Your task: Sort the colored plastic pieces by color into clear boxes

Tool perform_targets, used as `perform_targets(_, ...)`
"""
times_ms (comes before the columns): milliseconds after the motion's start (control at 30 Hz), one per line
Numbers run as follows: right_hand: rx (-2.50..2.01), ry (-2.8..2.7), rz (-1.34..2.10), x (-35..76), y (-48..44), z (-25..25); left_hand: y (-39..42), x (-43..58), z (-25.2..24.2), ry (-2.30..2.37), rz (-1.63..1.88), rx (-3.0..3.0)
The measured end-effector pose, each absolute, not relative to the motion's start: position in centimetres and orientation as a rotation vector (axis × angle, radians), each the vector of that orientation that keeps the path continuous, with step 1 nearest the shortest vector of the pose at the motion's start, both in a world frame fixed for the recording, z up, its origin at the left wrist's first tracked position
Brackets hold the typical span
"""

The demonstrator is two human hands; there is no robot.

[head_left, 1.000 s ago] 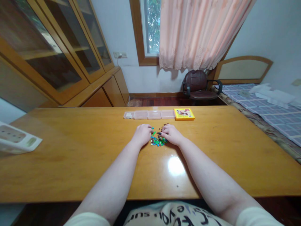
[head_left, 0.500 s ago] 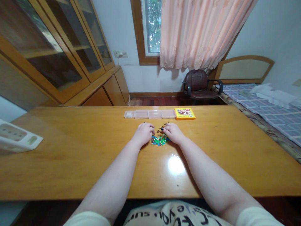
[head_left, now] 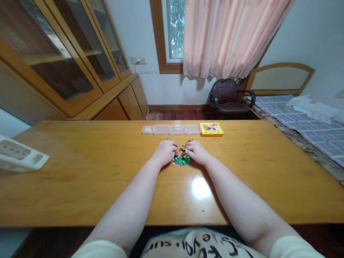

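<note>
A small heap of tiny green, blue and dark building bricks (head_left: 181,160) lies on the wooden table (head_left: 80,161) between my hands. My left hand (head_left: 166,151) rests on the left side of the heap with its fingers curled onto the pieces. My right hand (head_left: 195,151) sits on the right side, its fingers bent and pinched at the bricks. The fingertips of both hands nearly meet above the heap. What each hand grips, if anything, is too small to make out.
A clear plastic compartment box (head_left: 171,129) and a yellow box (head_left: 211,129) lie at the far edge of the table. A white object (head_left: 18,156) sits at the left edge. A brown chair (head_left: 227,96), a bed (head_left: 309,122) and wooden cabinets (head_left: 67,61) stand beyond.
Both hands have drawn a little closer together over the heap, and the bricks are gathered into a tighter pile. The view has shifted only slightly.
</note>
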State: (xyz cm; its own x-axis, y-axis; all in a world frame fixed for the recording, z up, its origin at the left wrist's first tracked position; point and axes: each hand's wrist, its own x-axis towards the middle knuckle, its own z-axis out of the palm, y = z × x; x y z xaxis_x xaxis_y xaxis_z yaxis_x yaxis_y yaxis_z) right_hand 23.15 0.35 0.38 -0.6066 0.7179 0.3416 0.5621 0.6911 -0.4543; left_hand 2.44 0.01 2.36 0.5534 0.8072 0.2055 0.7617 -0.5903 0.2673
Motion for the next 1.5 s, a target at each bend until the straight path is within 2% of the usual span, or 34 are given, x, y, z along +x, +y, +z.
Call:
perform_targets(300, -0.956, -2.414, 0.429, 23.1, 0.3, 0.3, 0.2, 2.5, 1.9, 1.36, 0.381, 2.676)
perform_targets(500, -0.991, -2.464, 0.458, 22.8, -0.2, 0.9, 0.3, 2.3, 2.0, 1.403, 0.49, 2.651)
perform_targets(733, -1.167, -2.433, 0.386, 22.8, -0.2, 1.0, 0.5, 1.5, 2.2, 1.276, 0.386, 2.705)
perform_targets(1000, -0.924, -2.498, 0.509, 22.6, -0.5, 1.2, 0.4, 1.4, 2.5, 1.27, 0.359, 2.708)
perform_targets(1500, -0.989, -2.481, 0.401, 22.7, -0.3, 0.8, 0.1, 1.7, 2.7, 1.286, 0.351, 2.708)
